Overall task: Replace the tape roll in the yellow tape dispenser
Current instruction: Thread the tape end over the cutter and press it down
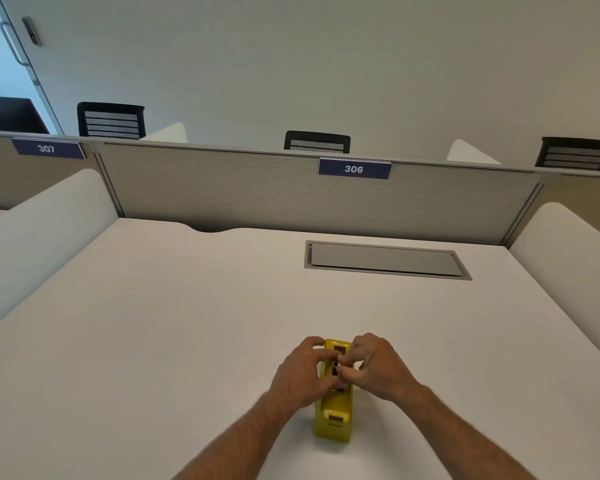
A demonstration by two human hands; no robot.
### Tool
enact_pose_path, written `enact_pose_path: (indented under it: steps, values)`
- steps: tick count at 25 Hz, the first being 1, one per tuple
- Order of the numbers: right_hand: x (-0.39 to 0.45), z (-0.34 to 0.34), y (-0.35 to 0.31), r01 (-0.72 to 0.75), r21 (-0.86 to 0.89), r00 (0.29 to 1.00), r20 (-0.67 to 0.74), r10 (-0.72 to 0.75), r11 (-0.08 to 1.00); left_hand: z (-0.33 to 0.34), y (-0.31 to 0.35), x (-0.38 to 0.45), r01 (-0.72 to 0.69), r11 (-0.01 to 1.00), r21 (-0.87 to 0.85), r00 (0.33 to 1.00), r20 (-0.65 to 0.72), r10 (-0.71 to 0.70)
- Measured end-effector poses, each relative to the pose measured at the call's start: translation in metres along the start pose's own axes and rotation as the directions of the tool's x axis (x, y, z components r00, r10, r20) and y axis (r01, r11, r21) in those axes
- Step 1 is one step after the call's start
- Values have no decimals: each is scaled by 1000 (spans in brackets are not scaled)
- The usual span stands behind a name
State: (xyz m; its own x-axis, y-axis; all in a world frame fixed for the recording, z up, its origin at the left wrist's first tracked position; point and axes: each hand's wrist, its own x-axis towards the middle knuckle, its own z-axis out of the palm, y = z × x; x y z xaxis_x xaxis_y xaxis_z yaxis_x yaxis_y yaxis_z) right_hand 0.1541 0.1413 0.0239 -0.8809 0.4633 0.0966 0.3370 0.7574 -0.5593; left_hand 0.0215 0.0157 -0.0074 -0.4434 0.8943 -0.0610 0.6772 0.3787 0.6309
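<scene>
The yellow tape dispenser [333, 415] stands lengthwise on the white desk [160, 323], its cutter end toward me. My left hand [303, 370] wraps its left side, fingers curled over the top of the middle section. My right hand [374, 367] comes in from the right, fingertips pinched at the dark opening where the roll sits. Both hands meet over that opening and hide most of it. The tape roll itself is not clearly visible; only dark slots show between my fingers.
A grey cable hatch [385, 259] is set flush in the desk behind the dispenser. A fabric partition [257, 195] with a "306" label [354, 168] closes the back, white side dividers [49, 230] flank the desk, and black chairs [111, 120] stand beyond.
</scene>
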Motion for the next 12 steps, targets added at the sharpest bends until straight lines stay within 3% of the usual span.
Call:
enact_pose_path:
  steps: [12]
  values:
    - [2,0,0,-2,0,1000,11,2,1000,1,1,-1,33,999,-26,999,6,-33]
